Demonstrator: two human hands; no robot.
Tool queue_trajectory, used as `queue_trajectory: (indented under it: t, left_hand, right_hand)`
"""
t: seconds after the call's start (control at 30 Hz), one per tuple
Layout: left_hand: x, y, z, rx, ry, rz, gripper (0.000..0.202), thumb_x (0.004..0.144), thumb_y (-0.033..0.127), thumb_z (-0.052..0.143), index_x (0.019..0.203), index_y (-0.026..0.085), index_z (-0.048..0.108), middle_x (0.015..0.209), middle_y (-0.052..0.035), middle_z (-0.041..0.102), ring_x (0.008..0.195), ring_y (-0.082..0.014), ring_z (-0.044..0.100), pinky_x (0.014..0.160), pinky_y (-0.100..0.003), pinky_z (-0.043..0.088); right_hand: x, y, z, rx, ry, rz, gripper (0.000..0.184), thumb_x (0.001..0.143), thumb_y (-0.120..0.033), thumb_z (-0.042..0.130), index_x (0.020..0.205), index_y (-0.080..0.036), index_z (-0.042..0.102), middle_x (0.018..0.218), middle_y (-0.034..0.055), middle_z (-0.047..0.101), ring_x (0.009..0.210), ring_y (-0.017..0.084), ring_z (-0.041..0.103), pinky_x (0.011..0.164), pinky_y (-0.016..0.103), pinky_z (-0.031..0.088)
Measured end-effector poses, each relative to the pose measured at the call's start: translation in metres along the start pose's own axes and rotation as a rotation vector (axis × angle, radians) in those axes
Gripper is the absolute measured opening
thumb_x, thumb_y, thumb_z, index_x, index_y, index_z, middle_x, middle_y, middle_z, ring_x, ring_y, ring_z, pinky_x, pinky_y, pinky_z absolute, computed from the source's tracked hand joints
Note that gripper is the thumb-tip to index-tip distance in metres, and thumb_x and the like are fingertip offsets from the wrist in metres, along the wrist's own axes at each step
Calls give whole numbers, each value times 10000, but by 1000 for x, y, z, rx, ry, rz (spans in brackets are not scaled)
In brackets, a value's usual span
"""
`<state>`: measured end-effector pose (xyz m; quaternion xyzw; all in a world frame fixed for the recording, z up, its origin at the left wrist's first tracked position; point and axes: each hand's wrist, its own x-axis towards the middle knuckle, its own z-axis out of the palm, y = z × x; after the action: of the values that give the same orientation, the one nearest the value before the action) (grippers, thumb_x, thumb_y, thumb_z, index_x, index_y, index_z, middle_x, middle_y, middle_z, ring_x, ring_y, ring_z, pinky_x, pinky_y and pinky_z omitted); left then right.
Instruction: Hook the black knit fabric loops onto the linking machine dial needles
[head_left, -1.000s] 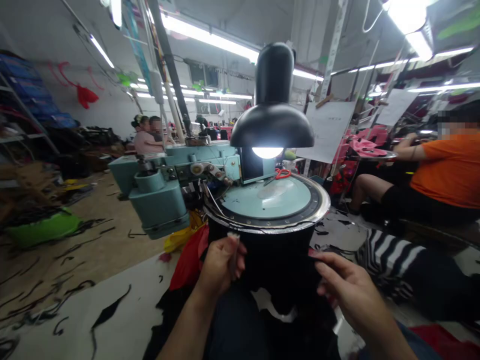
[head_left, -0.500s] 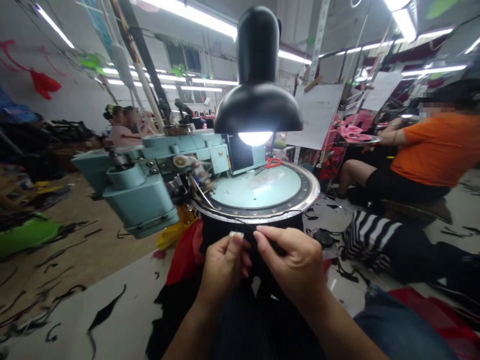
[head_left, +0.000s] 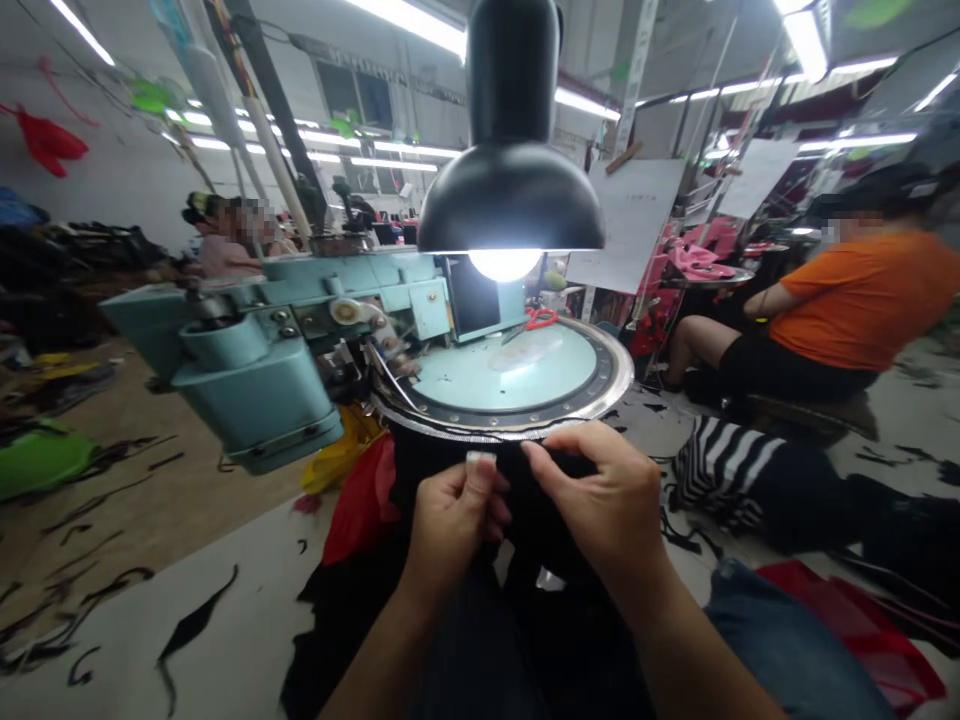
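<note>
I had the left hand (head_left: 457, 525) and right hand (head_left: 600, 490) pinched on black knit fabric (head_left: 420, 475) just below the linking machine dial (head_left: 510, 375), most fabric lying bunched beneath

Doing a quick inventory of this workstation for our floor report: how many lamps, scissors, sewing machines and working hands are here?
Black lamp: 1
Red-handled scissors: 1
Turquoise linking machine: 1
Hands, the left hand and the right hand, on the black fabric: 2
Total: 5
</note>
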<state>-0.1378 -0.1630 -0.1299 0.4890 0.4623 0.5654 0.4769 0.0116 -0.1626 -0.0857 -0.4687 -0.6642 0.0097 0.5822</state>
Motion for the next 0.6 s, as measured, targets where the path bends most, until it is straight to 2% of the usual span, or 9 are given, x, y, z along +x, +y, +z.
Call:
queue_trajectory:
  t: [0.23, 0.37, 0.47, 0.53, 0.6]
  left_hand:
    - [3, 2, 18, -3, -32, -7, 593, 754, 716, 665, 706, 125, 675, 488, -25, 619, 361, -94, 520, 361, -176, 385]
    - [4, 3, 28, 27, -48, 6, 629, 723, 751, 662, 699, 123, 683, 507, -51, 643, 407, -126, 565, 410, -210, 446]
    - [10, -2, 34, 70, -53, -1, 639, 736, 773, 625, 708, 136, 674, 519, -36, 629, 436, -128, 569, 443, -217, 448]
    - [13, -13, 36, 102, -73, -23, 667, 721, 812, 594, 713, 148, 660, 510, -12, 597, 442, -115, 543, 461, -214, 433]
    - [10, -29, 34, 128, -79, -50, 701, 691, 853, 568, 681, 155, 634, 451, 19, 521, 413, -95, 473, 442, -204, 376]
  right_hand:
    - [4, 13, -11, 20, -7, 5, 102, 831, -220, 721, 730, -206, 714, 661, -18, 656, 608, 131, 589, 617, 245, 469]
    - [9, 16, -16, 15, -7, -15, 103, 824, -202, 724, 721, -196, 711, 655, -17, 650, 604, 125, 586, 609, 239, 462]
    - [12, 24, -20, 32, -4, -6, 98, 819, -203, 719, 723, -193, 706, 683, -10, 662, 642, 131, 602, 652, 245, 478]
    - [10, 38, -22, 95, -25, 130, 121, 826, -267, 710, 731, -193, 706, 719, 5, 677, 682, 149, 622, 682, 262, 501]
    - [3, 56, -24, 228, -115, 400, 223, 836, -392, 679, 761, -184, 709, 723, 27, 678, 683, 180, 643, 621, 280, 529]
